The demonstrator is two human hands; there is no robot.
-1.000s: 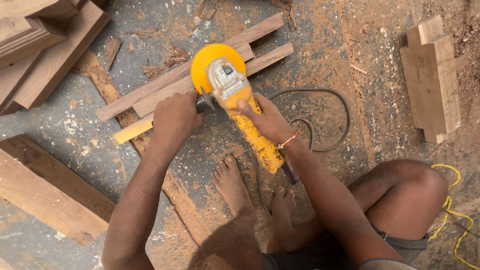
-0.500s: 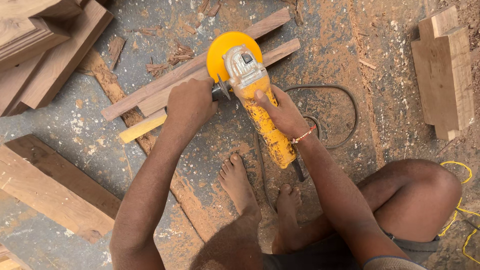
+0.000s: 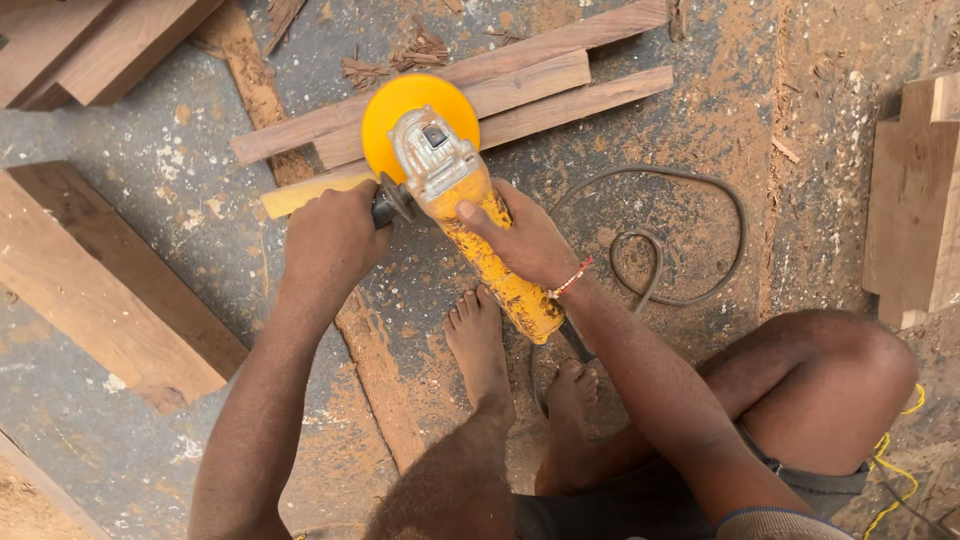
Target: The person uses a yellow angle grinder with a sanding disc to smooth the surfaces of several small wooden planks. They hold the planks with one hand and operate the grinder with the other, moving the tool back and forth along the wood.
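A person squats on the dusty concrete floor (image 3: pixel 150 200), working a yellow handheld angle grinder with a round yellow guard (image 3: pixel 445 170). The left hand (image 3: pixel 335 235) is closed tight around the grinder's dark side handle (image 3: pixel 385 205), which sticks out to the left of the metal gear head. The right hand (image 3: pixel 525 240) is wrapped over the long yellow body of the tool, thumb lying along the top, fingers curled round the far side; a thin red-and-white thread bracelet (image 3: pixel 570 280) sits at that wrist. Both hands are clamped on the grinder.

The guard end of the grinder sits over a bundle of long narrow reddish-brown wooden strips (image 3: pixel 540 85) lying side by side on the floor, running from lower left up to the upper right. A paler yellowish strip end (image 3: pixel 310 193) pokes out just beside the left hand. Whether the disc actually touches the wood I cannot tell (the guard covers it from above).

A dark power cord (image 3: pixel 690 240) loops on the floor to the right of the tool. The person's two bare feet (image 3: pixel 480 345) are planted just below the grinder's tail end. Thick wooden planks (image 3: pixel 95 290) lie to the left, more planks (image 3: pixel 100 40) sit at the top left corner, and a stack of short wooden blocks (image 3: pixel 915 200) stands at the right edge. A bit of yellow cord (image 3: pixel 890 450) shows near the knee.
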